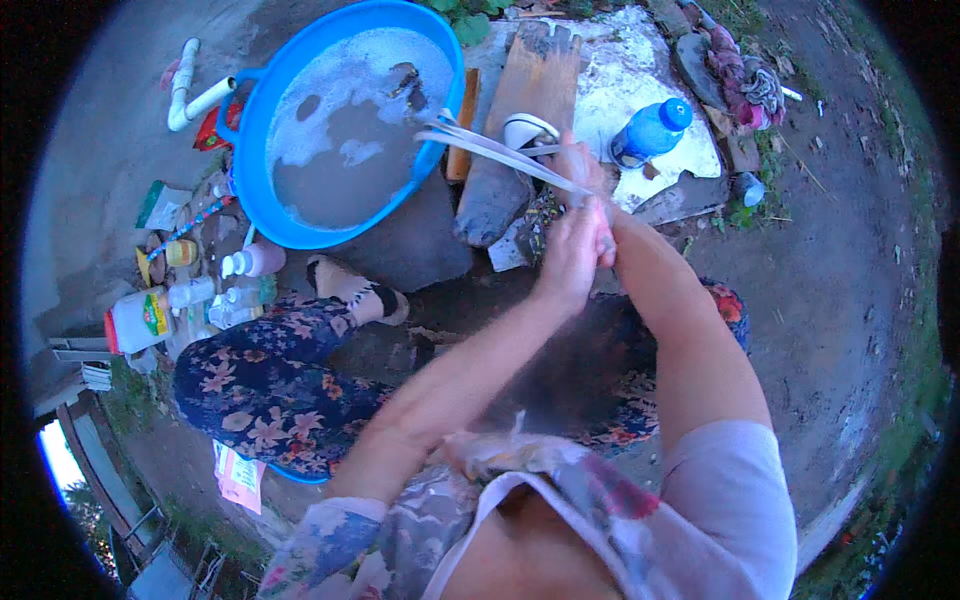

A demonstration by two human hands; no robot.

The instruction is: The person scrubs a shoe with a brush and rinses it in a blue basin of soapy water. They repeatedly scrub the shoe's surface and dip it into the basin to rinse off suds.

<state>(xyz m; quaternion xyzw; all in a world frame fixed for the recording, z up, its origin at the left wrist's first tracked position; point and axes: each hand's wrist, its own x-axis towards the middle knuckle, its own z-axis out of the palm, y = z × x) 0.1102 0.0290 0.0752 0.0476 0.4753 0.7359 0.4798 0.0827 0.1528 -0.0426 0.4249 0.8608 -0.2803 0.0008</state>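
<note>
My left hand [572, 258] and my right hand [584, 172] are pressed together, fingers closed, in front of the wooden board. Several thin white laces [510, 157] run out of them, stretching left to the rim of the blue basin [245, 170]. Greyish soapy water with patches of foam fills much of the basin. Just beyond the hands, a small white rounded thing with a dark opening [530, 130], possibly a shoe, rests on the wooden board [535, 75]. How each finger grips the laces is partly hidden.
A blue bottle [652, 132] stands right of the board on a pale slab [630, 55]. Twisted cloth [745, 80] lies farther right. Pump bottles [255, 260], a white jug [140, 320] and a white pipe [190, 90] are at the left. My sandalled foot [355, 290] is below the basin.
</note>
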